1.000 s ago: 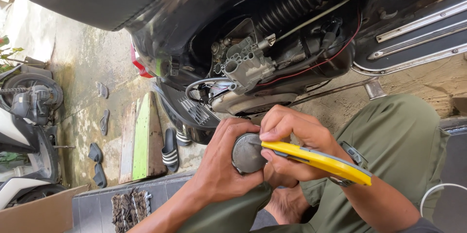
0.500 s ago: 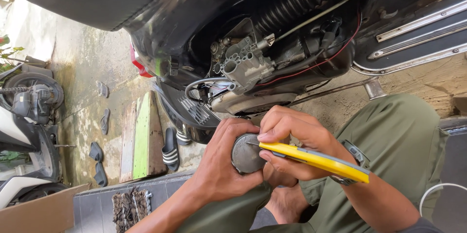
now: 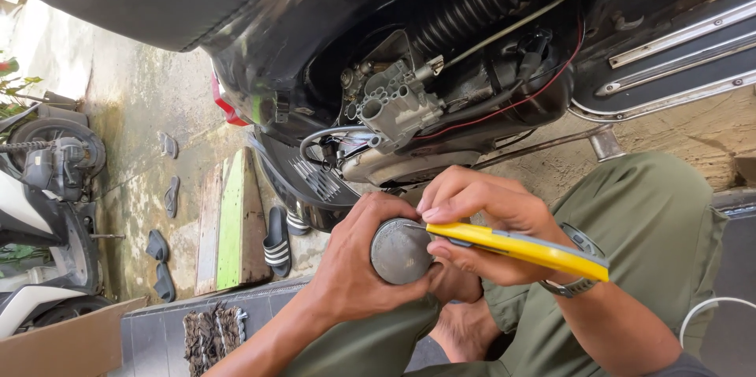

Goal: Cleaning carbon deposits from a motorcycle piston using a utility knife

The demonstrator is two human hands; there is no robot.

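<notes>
My left hand (image 3: 358, 263) wraps around a round grey metal part (image 3: 400, 251), its flat dark face turned toward me. My right hand (image 3: 480, 215) grips a yellow utility knife (image 3: 516, 247) like a pen, and the blade tip rests on the upper edge of the round part. Both hands sit over my lap, above olive-green trousers (image 3: 638, 227). Just behind them is a black scooter (image 3: 315, 46) with its side open, showing the grey engine block (image 3: 394, 105) and a black coil spring (image 3: 465, 3).
A green and brown wooden board (image 3: 232, 223) lies on the stained concrete at left, with black striped sandals (image 3: 277, 241) and other slippers around it. Another motorbike's wheel and engine (image 3: 55, 160) stand at far left. A cardboard box (image 3: 63, 341) and a doormat (image 3: 211, 338) are at bottom left.
The knife tip has shifted slightly along the rim of the round part; both hands otherwise hold the same place.
</notes>
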